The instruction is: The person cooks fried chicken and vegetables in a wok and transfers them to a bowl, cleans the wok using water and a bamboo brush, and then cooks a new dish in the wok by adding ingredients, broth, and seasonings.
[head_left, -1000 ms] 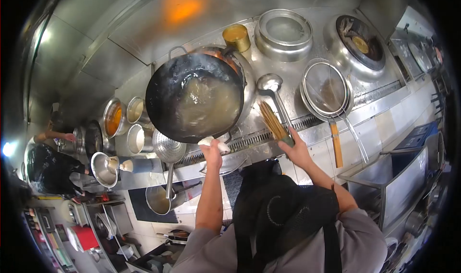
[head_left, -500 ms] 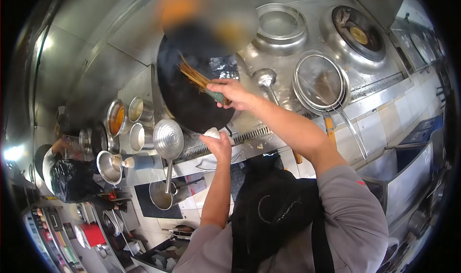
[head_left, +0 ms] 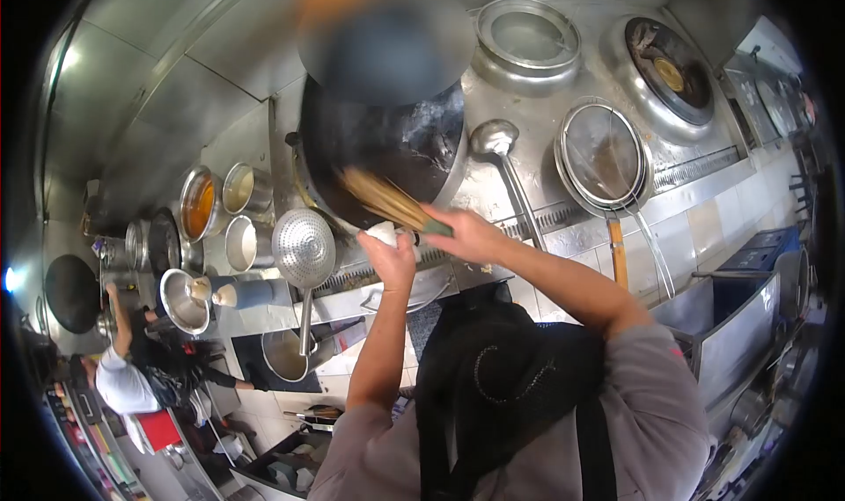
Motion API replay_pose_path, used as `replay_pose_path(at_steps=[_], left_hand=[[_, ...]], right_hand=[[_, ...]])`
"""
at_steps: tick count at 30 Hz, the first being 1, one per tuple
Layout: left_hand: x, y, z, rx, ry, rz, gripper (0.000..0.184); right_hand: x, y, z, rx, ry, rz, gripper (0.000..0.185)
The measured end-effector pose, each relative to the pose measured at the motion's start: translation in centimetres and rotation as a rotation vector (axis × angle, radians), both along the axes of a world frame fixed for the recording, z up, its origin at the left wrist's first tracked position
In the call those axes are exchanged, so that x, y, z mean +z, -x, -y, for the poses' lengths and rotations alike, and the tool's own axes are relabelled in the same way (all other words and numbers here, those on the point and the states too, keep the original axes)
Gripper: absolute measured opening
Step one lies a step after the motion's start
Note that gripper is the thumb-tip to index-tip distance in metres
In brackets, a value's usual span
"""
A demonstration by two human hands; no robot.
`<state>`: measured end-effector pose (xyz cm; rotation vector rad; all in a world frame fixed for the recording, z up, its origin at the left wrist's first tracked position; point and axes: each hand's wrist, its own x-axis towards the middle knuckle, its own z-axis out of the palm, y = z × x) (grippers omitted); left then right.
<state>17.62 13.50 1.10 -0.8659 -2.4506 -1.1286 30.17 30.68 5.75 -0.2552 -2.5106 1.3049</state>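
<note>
A dark wok [head_left: 365, 131] sits on the burner in front of me, part of it hidden behind a blurred shape close to the camera. In my right hand [head_left: 471, 235] is a bamboo wok brush [head_left: 383, 197], held by its green-bound end, with the smeared bristles over the wok's near side. My left hand [head_left: 387, 259] is closed around a folded white cloth [head_left: 382, 232] at the near rim. A perforated strainer ladle [head_left: 304, 246] lies left of that hand. Right of the wok rests a steel ladle [head_left: 495, 138].
Two metal pots [head_left: 247, 189] and a bowl of orange liquid [head_left: 201, 203] stand at left. Round mesh strainers [head_left: 603, 153] lie on the right. Behind are a ring burner [head_left: 528, 39] and another burner [head_left: 669, 69]. A co-worker [head_left: 132, 378] stands at far left beside a black wok [head_left: 72, 294].
My right hand has pulled the brush toward me, from the wok's middle to its near side. The left hand stays at the rim. The co-worker has shifted, and a black wok shows beside them.
</note>
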Motion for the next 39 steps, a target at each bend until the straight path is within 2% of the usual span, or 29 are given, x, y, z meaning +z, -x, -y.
replay_pose_path(at_steps=[1, 3, 4, 5, 7, 8, 10, 11, 13, 14, 15, 17, 18, 19, 20, 21, 22, 24, 25, 27, 28, 30, 31, 33, 34, 36, 38, 39], left_hand=[[1.3, 0.5, 0.5, -0.005, -0.068, 0.176, 0.053], [2.2, 1.7, 1.1, -0.01, -0.231, 0.456, 0.051], [2.0, 2.3, 1.3, -0.01, -0.234, 0.468, 0.051], [1.7, 2.8, 1.5, -0.012, -0.262, 0.512, 0.051], [-0.1, 4.7, 2.0, 0.03, -0.286, 0.547, 0.049], [-2.0, 6.2, 2.4, 0.032, -0.295, 0.551, 0.049], [-5.1, 8.9, 3.4, -0.005, -0.489, 0.918, 0.048], [-5.2, 9.4, 3.7, 0.008, -0.504, 0.923, 0.048], [-4.7, 9.8, 4.2, -0.004, -0.626, 1.203, 0.046], [-3.7, 9.7, 4.4, 0.022, -0.65, 1.206, 0.046], [-2.1, 9.5, 4.5, -0.042, -0.711, 1.346, 0.044], [-1.6, 10.0, 4.8, -0.158, -0.82, 1.534, 0.04], [-2.0, 10.6, 5.1, -0.148, -0.843, 1.525, 0.04], [-2.4, 11.2, 5.5, -0.197, -0.854, 1.62, 0.039], [-2.6, 11.4, 5.6, -0.249, -0.862, 1.715, 0.038], [-2.2, 11.2, 5.6, -0.242, -0.877, 1.707, 0.038], [-1.4, 11.1, 5.5, -0.227, -0.845, 1.691, 0.036], [-1.3, 11.1, 5.0, -0.197, -0.825, 1.669, 0.034], [-2.3, 11.4, 4.8, -0.201, -0.738, 1.656, 0.032], [-2.8, 11.5, 4.6, -0.19, -0.572, 1.597, 0.028], [-2.7, 11.2, 4.4, -0.193, -0.579, 1.585, 0.028], [-3.3, 10.6, 4.3, -0.101, -0.514, 1.436, 0.03], [-3.2, 10.2, 4.5, -0.104, -0.52, 1.428, 0.03], [-3.3, 9.1, 5.6, -0.211, -0.414, 1.155, 0.039], [-3.5, 8.2, 6.0, -0.201, -0.431, 1.147, 0.039], [-4.1, 5.7, 7.6, -0.142, -0.399, 0.705, 0.032], [-8.8, 3.4, 9.8, -0.099, -0.248, 0.598, 0.033], [-7.4, 2.1, 10.2, -0.12, -0.036, 0.375, 0.035]], right_hand=[[0.2, -2.0, -0.7, 0.029, -0.144, 0.337, 0.071], [-3.7, -1.0, -6.7, -0.039, -0.325, 0.659, 0.079], [-7.3, -0.1, -11.3, -0.198, -0.512, 0.461, 0.077], [-3.6, 1.8, -14.0, -0.294, -0.574, 0.572, 0.073], [1.0, 6.1, -17.7, -0.443, -0.654, 0.498, 0.066], [3.2, 7.3, -18.2, -0.554, -0.638, 0.364, 0.063], [7.9, 8.1, -17.3, -0.716, -0.579, 0.099, 0.062], [10.0, 7.4, -15.7, -0.769, -0.535, -0.032, 0.064], [12.0, 5.0, -12.1, -0.758, -0.591, -0.252, 0.074], [11.6, 3.7, -9.7, -0.758, -0.513, -0.231, 0.076], [11.1, 1.9, -7.1, -0.758, -0.432, -0.206, 0.078], [4.6, -2.6, -2.1, -0.744, -0.31, -0.107, 0.085], [1.7, -4.9, 1.0, -0.767, -0.216, 0.074, 0.089], [-3.3, -8.6, 2.8, -0.643, -0.366, 0.171, 0.088], [-4.7, -11.3, 3.9, -0.516, -0.164, 0.455, 0.088], [-5.8, -13.1, 4.3, -0.488, -0.11, 0.649, 0.087], [-5.1, -13.0, 4.2, -0.475, -0.115, 0.645, 0.087], [-2.0, -12.3, 4.4, -0.573, -0.183, 0.407, 0.085], [-0.9, -11.9, 4.0, -0.598, -0.21, 0.295, 0.085], [1.0, -12.0, 5.2, -0.615, -0.237, 0.305, 0.085], [1.4, -12.2, 5.4, -0.641, -0.269, 0.318, 0.084], [-3.0, -14.9, 6.5, -0.596, -0.215, 0.529, 0.085], [-5.4, -16.4, 6.2, -0.512, -0.217, 0.55, 0.084], [-6.1, -16.8, 4.8, -0.415, -0.225, 0.565, 0.084], [-5.5, -16.0, 3.3, -0.437, -0.04, 0.468, 0.084], [-2.0, -12.2, 1.2, -0.459, 0.257, 0.266, 0.078], [2.6, -7.4, -0.5, -0.43, 0.617, 0.007, 0.071], [5.0, -4.1, -1.1, -0.431, 0.76, -0.08, 0.07]])
